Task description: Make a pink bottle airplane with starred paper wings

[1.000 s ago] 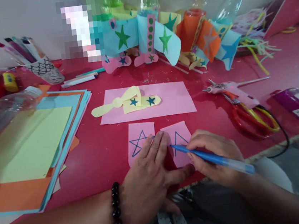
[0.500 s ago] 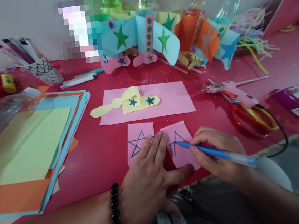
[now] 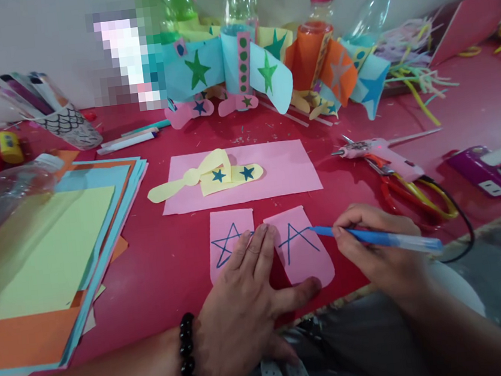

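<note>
My right hand is closed around a blue pen, its tip at the upper right of the right-hand pink paper piece. Blue lines of a partly drawn star mark that piece. My left hand lies flat with fingers stretched out across both pieces, its thumb on the lower part of the right one. The left-hand pink paper piece bears a blue star outline, partly hidden by my fingers. Behind them, a pink paper sheet carries yellow cutouts with dark blue stars.
Stacked coloured papers lie at left under a clear bottle. A pen cup stands behind. Decorated bottles line the back. A glue gun, scissors and a purple power strip are at right.
The pen has moved right across the right-hand piece, and longer crossing lines now show there. My left hand stays on the paper. The whole view has shifted slightly.
</note>
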Motion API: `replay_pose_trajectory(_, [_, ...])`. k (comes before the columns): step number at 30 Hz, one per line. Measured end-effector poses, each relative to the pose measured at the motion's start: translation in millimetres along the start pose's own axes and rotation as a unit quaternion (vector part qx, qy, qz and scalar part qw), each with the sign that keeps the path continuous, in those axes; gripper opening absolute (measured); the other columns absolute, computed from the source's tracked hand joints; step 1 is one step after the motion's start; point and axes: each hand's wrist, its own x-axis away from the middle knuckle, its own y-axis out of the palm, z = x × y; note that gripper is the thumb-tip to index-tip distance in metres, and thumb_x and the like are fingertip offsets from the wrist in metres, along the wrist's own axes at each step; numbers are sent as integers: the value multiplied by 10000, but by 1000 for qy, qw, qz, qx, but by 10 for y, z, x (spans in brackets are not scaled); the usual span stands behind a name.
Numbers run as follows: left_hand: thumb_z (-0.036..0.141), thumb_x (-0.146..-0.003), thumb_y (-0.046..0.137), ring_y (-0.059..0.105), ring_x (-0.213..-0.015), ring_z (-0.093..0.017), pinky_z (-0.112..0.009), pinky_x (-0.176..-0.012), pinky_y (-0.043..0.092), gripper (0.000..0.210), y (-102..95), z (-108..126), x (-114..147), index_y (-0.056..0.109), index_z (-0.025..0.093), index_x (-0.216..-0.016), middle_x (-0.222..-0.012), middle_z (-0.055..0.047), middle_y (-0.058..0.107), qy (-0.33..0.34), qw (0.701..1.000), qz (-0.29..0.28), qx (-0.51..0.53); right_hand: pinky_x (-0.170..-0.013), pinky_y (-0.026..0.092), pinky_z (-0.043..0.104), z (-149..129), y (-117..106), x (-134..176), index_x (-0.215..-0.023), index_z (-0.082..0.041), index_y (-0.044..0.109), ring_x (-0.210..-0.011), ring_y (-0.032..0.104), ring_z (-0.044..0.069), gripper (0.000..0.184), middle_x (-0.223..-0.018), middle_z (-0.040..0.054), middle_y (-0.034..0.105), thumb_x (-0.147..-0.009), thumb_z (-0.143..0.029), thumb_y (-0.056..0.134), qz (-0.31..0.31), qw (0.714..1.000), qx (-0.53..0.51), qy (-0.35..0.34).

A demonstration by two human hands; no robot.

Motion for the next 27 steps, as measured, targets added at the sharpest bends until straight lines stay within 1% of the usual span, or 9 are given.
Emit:
replay_pose_trajectory(5, [805,-522,714,141,-1468,-477,-644,-1127,254,1034,7,-1,5,387,475,-1445,-1611,-246,165,-3,1000,-1,8,-482,380,239,12,-9,-23,-691,-207,591,-462,500,95,125,-550,-49,566,-809,-195,632,15,1000,13,1])
replay_pose_trajectory(8, [792,-521,726,135,-1472,-470,-636,-1132,251,1039,8,-8,3,381,477,-1448,-1615,-246,149,-4,1000,-1,10,-496,393,249,40,-7,-13,-705,-206,596,-476,509,104,118,-569,-42,575,-816,-190,632,19,1000,10,-12])
replay_pose_trajectory(12, [795,-539,711,130,-1475,-465,-633,-1136,247,1009,14,-5,5,397,474,-1442,-1619,-244,138,-6,1000,5,16,-541,443,257,32,-9,35,-768,-210,589,-537,554,115,81,-659,-26,606,-824,-184,640,38,998,-27,-45])
replay_pose_trajectory(14, [794,-541,705,131,-1474,-466,-635,-1133,252,1001,16,2,7,404,473,-1440,-1618,-246,140,-5,1000,8,17,-559,465,262,9,-14,58,-803,-216,587,-582,589,127,72,-716,-12,630,-824,-173,640,34,996,-58,-55])
replay_pose_trajectory(16, [789,-536,708,138,-1471,-471,-640,-1128,259,1000,14,7,7,411,472,-1436,-1616,-247,147,-5,1000,6,18,-563,473,276,-4,-20,70,-817,-224,590,-592,601,139,76,-736,-3,640,-827,-165,638,24,996,-72,-52])
replay_pose_trajectory(20, [768,-531,738,142,-1471,-470,-646,-1126,260,992,5,13,4,424,475,-1425,-1618,-231,163,-12,1000,3,24,-536,451,288,22,-27,68,-796,-235,578,-541,566,133,103,-719,-9,633,-829,-155,633,42,997,-39,-50])
replay_pose_trajectory(23, [763,-526,751,142,-1468,-477,-655,-1117,269,988,11,13,7,433,476,-1417,-1619,-232,159,-11,1000,3,28,-537,441,280,50,-26,61,-777,-228,571,-531,559,124,110,-691,-17,626,-832,-157,636,42,997,-14,-60])
replay_pose_trajectory(27, [761,-531,754,115,-1472,-474,-644,-1131,249,995,25,10,15,425,468,-1424,-1621,-241,134,-10,1000,7,27,-525,427,269,47,-15,54,-761,-216,571,-505,538,108,114,-661,-22,616,-841,-173,641,46,997,6,-68])
